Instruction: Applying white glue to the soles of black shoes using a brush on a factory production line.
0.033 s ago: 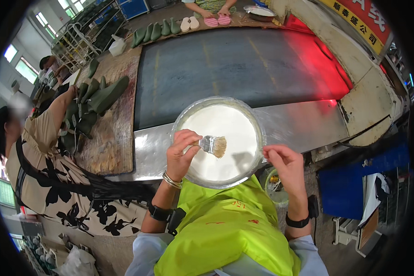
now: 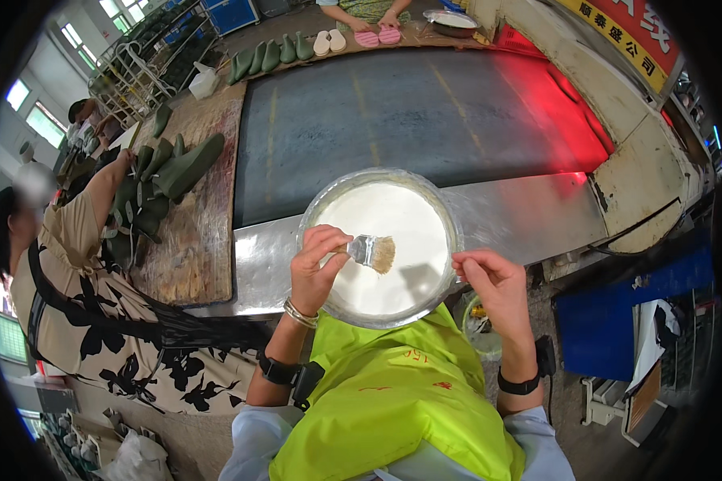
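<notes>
My left hand [image 2: 316, 260] is closed around the short handle of a flat paintbrush [image 2: 382, 255]. The pale bristles point right, over a round metal basin [image 2: 377, 175] of white liquid [image 2: 385, 212], and a shadow lies on its surface. Whether the bristles touch the liquid is hard to tell. At the basin's right rim, my right hand [image 2: 496, 282] has thumb and fingers pinched together; anything between them is too small to make out. The basin stands on the metal edge of the worktop, right against my yellow-green apron [image 2: 393, 393].
Beyond the basin lies a dark conveyor belt [image 2: 361, 120], running to a red-lit machine [image 2: 658, 168]. Green boots [image 2: 180, 172] pile on a wooden board [image 2: 196, 248] at left, beside a seated person. Another person's hands hold pink soles [image 2: 377, 37] across the belt. A blue panel [image 2: 594, 329] stands right.
My right hand has shifted slightly left, toward the basin's rim. My left hand and the paintbrush have hardly moved.
</notes>
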A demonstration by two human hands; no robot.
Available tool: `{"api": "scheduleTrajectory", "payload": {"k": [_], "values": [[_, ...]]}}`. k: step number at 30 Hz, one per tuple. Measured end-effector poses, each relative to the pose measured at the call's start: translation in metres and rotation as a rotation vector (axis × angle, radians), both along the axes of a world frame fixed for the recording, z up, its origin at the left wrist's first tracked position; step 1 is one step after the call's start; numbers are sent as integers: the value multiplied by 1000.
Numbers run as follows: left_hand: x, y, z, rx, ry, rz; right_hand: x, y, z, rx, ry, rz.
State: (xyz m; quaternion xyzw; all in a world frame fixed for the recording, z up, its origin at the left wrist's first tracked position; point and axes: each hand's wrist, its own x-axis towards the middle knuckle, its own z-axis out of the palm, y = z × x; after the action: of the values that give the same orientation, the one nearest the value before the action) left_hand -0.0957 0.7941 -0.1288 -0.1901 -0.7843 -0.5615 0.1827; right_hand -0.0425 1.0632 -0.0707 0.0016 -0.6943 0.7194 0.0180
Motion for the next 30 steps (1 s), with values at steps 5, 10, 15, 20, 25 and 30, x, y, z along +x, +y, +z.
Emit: {"api": "scheduleTrajectory", "payload": {"k": [5,10,15,20,25,30], "values": [[0,5,2,7,11,10,-7,-22,17,132,182,-19],[3,8,7,-49,33,5,-14,-34,28,306,332,50],[6,9,15,-84,62,-9,-16,-41,25,363,313,89],[8,8,17,-120,78,1,-18,-43,20,387,268,59],[11,8,17,-103,62,3,-18,-45,20,399,262,43],[10,8,18,-108,67,-3,-19,-46,20,414,251,34]]}}
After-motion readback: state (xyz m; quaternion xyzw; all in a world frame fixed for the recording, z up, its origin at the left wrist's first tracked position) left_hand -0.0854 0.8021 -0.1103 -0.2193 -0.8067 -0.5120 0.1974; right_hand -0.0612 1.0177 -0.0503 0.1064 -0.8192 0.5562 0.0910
